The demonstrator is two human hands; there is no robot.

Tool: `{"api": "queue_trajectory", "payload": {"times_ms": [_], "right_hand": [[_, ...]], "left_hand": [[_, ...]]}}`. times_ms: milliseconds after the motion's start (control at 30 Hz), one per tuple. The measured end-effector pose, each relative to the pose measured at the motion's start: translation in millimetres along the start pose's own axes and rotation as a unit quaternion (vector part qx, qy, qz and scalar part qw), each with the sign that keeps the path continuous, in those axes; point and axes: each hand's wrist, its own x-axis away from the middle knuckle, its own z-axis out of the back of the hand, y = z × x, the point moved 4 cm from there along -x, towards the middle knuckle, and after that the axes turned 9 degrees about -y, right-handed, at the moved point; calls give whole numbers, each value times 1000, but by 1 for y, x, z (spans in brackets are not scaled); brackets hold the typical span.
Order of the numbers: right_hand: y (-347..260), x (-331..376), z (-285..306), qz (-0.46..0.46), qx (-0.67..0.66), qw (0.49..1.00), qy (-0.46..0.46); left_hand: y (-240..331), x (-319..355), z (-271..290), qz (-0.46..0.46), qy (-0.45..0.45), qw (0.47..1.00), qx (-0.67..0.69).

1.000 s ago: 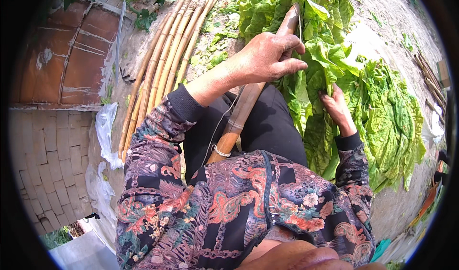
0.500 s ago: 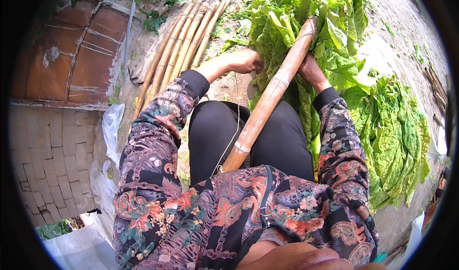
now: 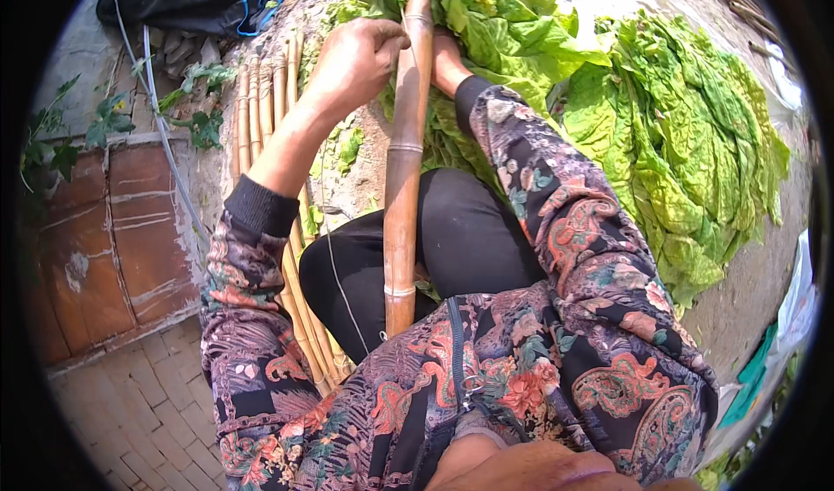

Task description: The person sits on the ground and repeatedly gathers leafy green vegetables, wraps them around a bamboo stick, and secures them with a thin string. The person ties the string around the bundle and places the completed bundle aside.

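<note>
A thick bamboo pole [image 3: 402, 156] slants up from my lap between my black-trousered knees. Large green leaves [image 3: 508, 22] hang bunched about its far end. My left hand [image 3: 360, 63] is raised just left of the pole there, fingers pinched on a thin string [image 3: 334, 261]. That string runs down past my left knee toward my waist. Right of the pole, my right hand [image 3: 446, 63] reaches in among the leaves. Its fingers are hidden behind the pole and the foliage, so their grip does not show.
Several bamboo poles [image 3: 265, 100] lie side by side at my left. A big heap of leaves [image 3: 673, 152] sits to the right. A rusty brown panel [image 3: 117, 239] and brick paving [image 3: 152, 395] are at far left; a black sheet [image 3: 195, 0] lies at the back.
The view has shifted, and the pole now stands straighter in it. My left hand has risen to the pole's far end with the string; my right hand stays among the leaves behind the pole.
</note>
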Motion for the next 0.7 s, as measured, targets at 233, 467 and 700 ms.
{"api": "queue_trajectory", "payload": {"times_ms": [233, 467, 700], "right_hand": [[-34, 108, 42, 309, 225, 924, -22], [156, 255, 324, -248, 598, 731, 217], [194, 299, 284, -232, 656, 716, 54]], "left_hand": [[28, 18, -80, 30, 148, 986, 65], [30, 10, -86, 18, 172, 984, 34], [26, 11, -83, -2, 187, 982, -11]]}}
